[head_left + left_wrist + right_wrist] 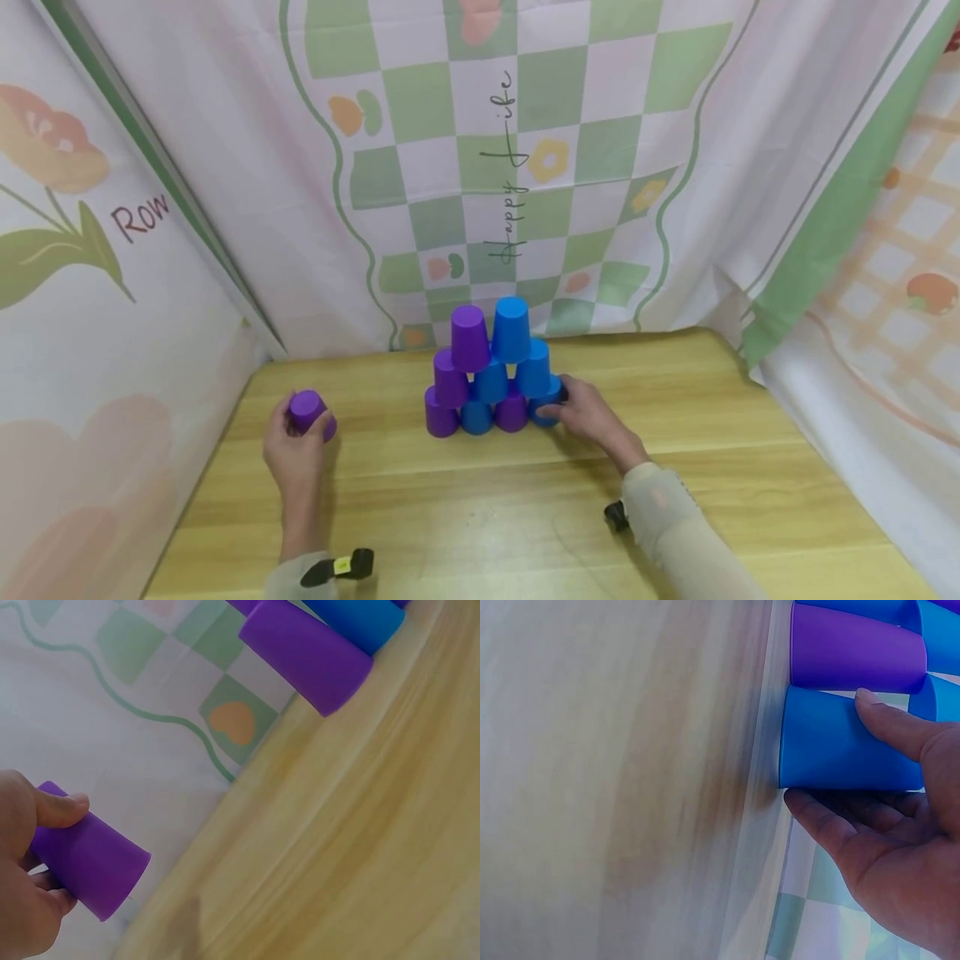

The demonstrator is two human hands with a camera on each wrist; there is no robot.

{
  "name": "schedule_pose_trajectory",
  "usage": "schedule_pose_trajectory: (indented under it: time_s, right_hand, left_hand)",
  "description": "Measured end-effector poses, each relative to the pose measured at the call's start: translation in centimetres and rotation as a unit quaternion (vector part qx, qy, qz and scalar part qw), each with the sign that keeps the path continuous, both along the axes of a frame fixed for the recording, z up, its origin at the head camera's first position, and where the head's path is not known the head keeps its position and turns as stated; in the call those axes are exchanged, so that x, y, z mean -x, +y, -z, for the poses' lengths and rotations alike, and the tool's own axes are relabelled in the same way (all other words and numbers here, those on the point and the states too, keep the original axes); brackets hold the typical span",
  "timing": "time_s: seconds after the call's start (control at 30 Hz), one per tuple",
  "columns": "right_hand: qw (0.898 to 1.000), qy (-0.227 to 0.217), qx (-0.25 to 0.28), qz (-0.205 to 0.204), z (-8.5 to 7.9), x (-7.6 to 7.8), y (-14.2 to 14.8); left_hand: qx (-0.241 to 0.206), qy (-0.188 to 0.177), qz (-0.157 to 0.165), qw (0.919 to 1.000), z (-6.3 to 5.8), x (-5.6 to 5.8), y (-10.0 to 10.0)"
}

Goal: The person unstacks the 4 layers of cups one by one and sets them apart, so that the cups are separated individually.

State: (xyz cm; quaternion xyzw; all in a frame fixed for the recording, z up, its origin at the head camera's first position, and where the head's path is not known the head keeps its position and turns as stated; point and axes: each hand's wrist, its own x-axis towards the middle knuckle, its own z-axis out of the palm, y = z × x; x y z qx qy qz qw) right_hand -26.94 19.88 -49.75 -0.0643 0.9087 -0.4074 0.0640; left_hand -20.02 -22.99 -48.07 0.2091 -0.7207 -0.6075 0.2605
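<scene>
On the left, my left hand [295,446] grips a purple cup [307,410] between thumb and fingers, bottom up. The left wrist view shows this purple cup [94,859] apart from the stack, apparently off the tabletop. A pyramid of upside-down purple and blue cups stands mid-table: several in its bottom row, three above, then a purple cup [470,339] and a blue cup [512,330] at the top. My right hand [592,414] holds the bottom row's right-end blue cup [840,742], thumb on its front and fingers along its outer side.
The wooden table [465,517] carries the stack near its back edge. A green-and-white checked curtain [480,200] hangs close behind the cups. More printed cloth [112,333] encloses the left side, and another curtain [892,333] the right.
</scene>
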Motion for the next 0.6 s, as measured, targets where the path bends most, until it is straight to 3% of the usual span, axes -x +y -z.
schedule_pose_trajectory:
  time_s: [0.6]
  right_hand:
    - [1.000,0.006,-0.001,-0.008,0.0,0.0,0.0]
  left_hand:
    - [-0.028,-0.054,0.010,0.9981,2.5,-0.2,-0.3]
